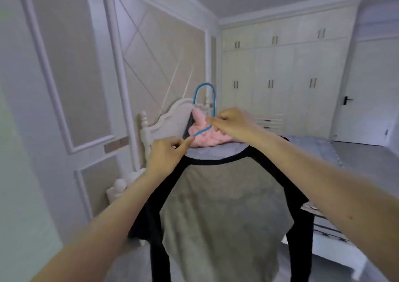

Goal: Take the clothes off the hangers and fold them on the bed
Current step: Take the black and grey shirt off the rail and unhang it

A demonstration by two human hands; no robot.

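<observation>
A grey shirt with black sleeves and black collar hangs in front of me on a blue wire hanger, whose hook sticks up above the neckline. My left hand pinches the shirt's left shoulder at the collar, next to the hanger's lower wire. My right hand grips the hanger just below its hook. The shirt's body hangs down over the middle of the view and hides most of the hanger's frame.
A bed with a white headboard and grey-blue cover lies behind the shirt. A pink fluffy item sits at its head. A white nightstand stands left, wardrobes and a door at the back right.
</observation>
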